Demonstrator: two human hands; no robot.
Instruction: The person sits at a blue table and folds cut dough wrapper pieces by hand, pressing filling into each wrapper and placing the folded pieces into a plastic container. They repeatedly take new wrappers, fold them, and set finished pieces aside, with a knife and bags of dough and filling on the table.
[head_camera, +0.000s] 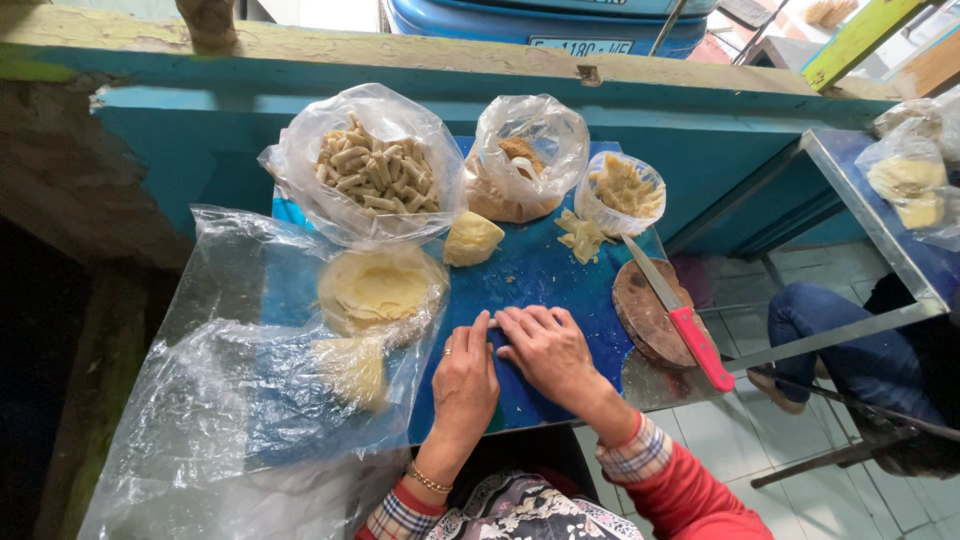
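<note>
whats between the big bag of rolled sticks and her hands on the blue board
In the head view, between the bag of rolls and the hands lie a yellow dough lump and a plastic-covered stack of round wrappers.

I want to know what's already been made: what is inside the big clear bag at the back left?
The big clear bag holds a heap of pale, finger-shaped rolled pieces, seen through its open top. Only the upper layer shows; anything beneath it is covered.
</note>
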